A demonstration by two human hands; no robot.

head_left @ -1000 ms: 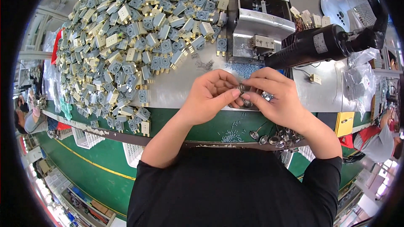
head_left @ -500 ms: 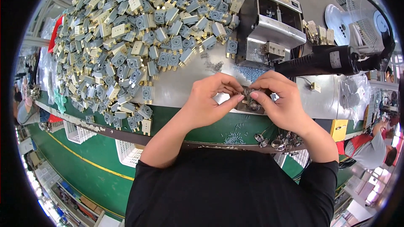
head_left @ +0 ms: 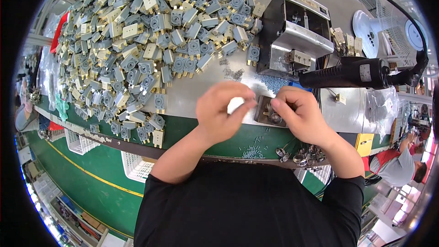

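A small dark metal block (head_left: 264, 110) lies on the bench in front of me, with a round metal part (head_left: 275, 117) on it. My right hand (head_left: 297, 112) is over the block's right side, thumb and forefinger pressed together above the round part; whatever they pinch is too small to make out. To the left of the block, my left hand (head_left: 222, 112) is raised and smeared by motion. Its thumb and forefinger point toward the block, apart from it, and the blur hides whether they hold anything. Small coil springs (head_left: 234, 73) lie beyond my left hand.
A large heap of grey and cream plug-like housings (head_left: 137, 50) covers the left. Ahead stand a metal machine (head_left: 297, 32) and a black power screwdriver (head_left: 347, 73). Small screws (head_left: 273, 82) lie beyond the block, more screws (head_left: 253, 152) and round metal parts (head_left: 302, 158) along the near edge.
My left hand has drawn back leftward from the block, uncovering its left part. My right hand stays at the block, its fingers a little more curled.
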